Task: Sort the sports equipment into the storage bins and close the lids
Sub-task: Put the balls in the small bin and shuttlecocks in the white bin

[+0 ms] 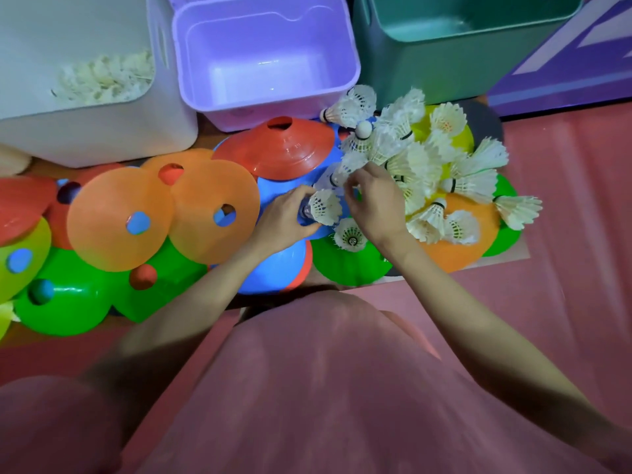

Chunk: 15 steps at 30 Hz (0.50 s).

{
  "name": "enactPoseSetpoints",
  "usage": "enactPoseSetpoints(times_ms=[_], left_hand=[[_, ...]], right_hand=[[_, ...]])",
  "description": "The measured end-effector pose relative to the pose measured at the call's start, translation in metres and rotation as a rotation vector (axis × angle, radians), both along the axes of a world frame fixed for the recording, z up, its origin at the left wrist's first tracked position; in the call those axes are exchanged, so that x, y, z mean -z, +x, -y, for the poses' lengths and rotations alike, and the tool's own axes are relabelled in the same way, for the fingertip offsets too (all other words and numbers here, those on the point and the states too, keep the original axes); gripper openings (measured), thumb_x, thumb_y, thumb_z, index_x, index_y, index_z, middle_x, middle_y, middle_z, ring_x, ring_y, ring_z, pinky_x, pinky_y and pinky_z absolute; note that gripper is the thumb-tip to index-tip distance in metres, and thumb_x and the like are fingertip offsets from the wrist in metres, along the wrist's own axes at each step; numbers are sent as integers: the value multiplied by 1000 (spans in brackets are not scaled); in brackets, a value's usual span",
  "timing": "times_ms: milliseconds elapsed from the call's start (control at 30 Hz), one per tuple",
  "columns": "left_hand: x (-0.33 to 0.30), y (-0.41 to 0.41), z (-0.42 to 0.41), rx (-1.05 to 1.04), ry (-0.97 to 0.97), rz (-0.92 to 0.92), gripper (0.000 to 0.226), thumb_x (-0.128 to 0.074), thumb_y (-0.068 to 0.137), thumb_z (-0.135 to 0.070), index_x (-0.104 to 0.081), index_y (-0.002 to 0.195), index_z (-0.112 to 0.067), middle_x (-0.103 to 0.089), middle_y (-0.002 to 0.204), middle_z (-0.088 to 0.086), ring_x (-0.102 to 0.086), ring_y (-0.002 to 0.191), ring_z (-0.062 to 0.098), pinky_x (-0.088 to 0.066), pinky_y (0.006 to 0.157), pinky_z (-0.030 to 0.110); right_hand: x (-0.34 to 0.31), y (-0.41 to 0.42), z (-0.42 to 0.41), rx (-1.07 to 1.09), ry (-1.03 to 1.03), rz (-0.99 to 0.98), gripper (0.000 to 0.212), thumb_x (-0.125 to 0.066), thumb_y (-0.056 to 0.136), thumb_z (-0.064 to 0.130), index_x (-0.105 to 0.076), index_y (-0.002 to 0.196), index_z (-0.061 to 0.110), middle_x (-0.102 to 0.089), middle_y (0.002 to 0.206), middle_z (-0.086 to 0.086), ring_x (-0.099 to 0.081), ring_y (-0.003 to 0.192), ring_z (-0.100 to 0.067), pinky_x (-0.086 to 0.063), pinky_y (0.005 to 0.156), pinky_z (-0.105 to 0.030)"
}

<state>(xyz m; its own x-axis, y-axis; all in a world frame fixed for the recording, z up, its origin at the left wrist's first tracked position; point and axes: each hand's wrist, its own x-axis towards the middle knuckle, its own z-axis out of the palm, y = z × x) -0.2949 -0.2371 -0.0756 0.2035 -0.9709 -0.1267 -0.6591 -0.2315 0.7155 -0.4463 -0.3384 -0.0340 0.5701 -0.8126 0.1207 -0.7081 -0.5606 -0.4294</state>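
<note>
- Over the floor (pixel 564 206), in front of three open bins: left hand (pixel 285 217) curled tight, grip wrapped around the cork end of one shuttlecock (pixel 325 206), white feather skirt pointing right.
- Right hand (pixel 374 200) just beside it, fingers (pixel 352 186) pinched at the feathers of a second shuttlecock (pixel 345 167) at the edge of the pile (pixel 431 165); cannot tell whether grip is fully closed on it.
- Shuttlecocks: white, feathered, dark band near the cork; well over a dozen loose in the pile, exact count unclear.
- More white feathers inside the white bin (pixel 164 131), far left.
- Purple bin (pixel 349 73) in the middle, green bin (pixel 393 80) to the right.
- Flat cones scattered beneath and to the left: orange (pixel 113 220), red (pixel 284 148), blue (pixel 273 268), green (pixel 68 309), yellow (pixel 465 138), overlapping one another.
</note>
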Motion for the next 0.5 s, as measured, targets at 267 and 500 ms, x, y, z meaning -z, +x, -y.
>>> enactPoseSetpoints(times_ms=[267,500], left_hand=[[-9,3,-5,-187,-82,-136,49,-73,71,-40,-51,106,-14,-70,98,0,-67,91,14,-56,75,45],[-24,-1,-4,-185,-166,-158,50,-76,73,-32,-52,110,-10,-70,100,-1,-67,93,10,-56,80,42]], right_hand=[[-23,-27,-5,-164,-120,355,14,-58,92,11,-64,86,-1,-58,82,-12,-53,70,-24,-42,60,-32],[-11,-15,-7,-434,-59,218,19,-54,94,15,-67,100,3,-60,94,-10,-58,86,-27,-50,60,-39]])
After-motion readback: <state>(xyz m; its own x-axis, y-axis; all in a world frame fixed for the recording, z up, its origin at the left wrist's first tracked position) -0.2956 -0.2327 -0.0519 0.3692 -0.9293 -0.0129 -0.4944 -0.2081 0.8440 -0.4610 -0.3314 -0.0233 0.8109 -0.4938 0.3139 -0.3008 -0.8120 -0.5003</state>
